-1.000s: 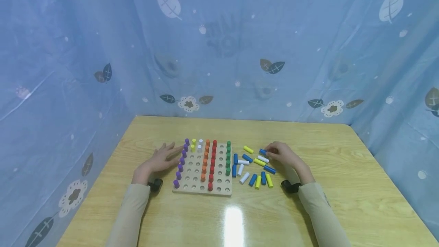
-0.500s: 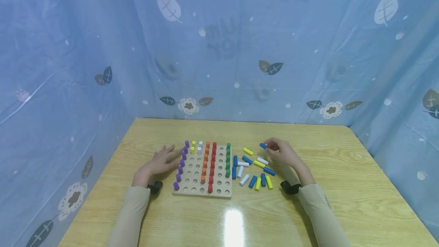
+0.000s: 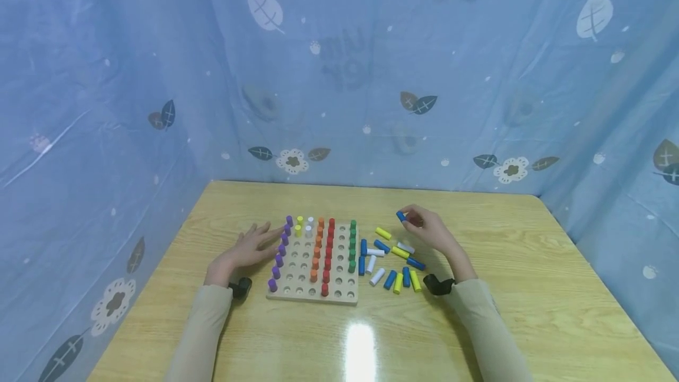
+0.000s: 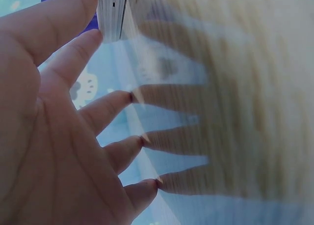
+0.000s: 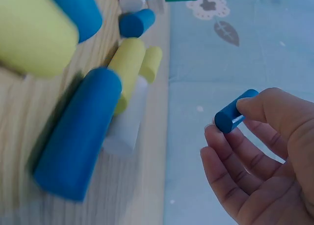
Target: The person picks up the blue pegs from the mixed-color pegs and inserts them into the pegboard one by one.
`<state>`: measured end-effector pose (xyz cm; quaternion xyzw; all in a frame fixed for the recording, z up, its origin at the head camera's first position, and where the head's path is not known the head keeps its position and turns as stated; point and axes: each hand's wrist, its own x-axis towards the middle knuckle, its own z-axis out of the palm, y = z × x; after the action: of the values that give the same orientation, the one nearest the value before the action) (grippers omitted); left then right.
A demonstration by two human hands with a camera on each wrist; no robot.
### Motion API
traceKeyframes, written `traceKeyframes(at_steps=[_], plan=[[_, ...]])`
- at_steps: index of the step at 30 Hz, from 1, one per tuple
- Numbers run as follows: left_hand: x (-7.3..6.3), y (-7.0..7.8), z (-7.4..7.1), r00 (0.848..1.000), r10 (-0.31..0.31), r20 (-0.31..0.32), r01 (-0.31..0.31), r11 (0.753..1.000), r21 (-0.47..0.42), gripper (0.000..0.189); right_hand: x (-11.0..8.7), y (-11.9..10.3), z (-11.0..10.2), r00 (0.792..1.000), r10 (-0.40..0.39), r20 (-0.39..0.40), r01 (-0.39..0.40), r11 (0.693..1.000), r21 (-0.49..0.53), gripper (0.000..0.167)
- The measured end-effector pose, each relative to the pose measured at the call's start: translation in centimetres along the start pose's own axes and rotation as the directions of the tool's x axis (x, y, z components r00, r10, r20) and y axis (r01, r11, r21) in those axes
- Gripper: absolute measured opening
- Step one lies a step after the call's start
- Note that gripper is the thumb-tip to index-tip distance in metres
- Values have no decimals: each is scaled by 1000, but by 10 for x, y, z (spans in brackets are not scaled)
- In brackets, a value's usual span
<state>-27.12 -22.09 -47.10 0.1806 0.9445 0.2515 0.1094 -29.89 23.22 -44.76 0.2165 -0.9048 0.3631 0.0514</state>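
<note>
Between thumb and fingers, my right hand (image 3: 432,230) pinches a blue peg (image 5: 234,111), lifted above the table to the right of the loose pegs. A wooden pegboard (image 3: 313,297) lies at the middle of the table. Purple pegs (image 3: 279,260) line its left side; orange pegs (image 3: 317,252), red pegs (image 3: 328,252) and green pegs (image 3: 352,244) stand in other columns, with yellow and white ones at the far end. My left hand (image 3: 248,252) has its fingers spread, fingertips on the table and thumb and index finger at the board's left edge.
Loose blue, yellow and white pegs lie scattered right of the board, among them a yellow peg (image 3: 383,233), a white peg (image 3: 377,277) and a blue peg (image 5: 78,134). A blue patterned curtain (image 3: 366,75) hangs behind the wooden table (image 3: 424,335) and on both sides.
My right hand has picked the blue peg up from the far right of the loose pegs and moved it up and a little left. The left hand stays where it was.
</note>
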Motion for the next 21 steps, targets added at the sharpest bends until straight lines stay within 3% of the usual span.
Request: traceKeyframes(at_steps=[21], plan=[[1,-3,1,1000,31,0,-31,1000,-3,60,16,-17,22,999,39,-20,-37,991,125,29]])
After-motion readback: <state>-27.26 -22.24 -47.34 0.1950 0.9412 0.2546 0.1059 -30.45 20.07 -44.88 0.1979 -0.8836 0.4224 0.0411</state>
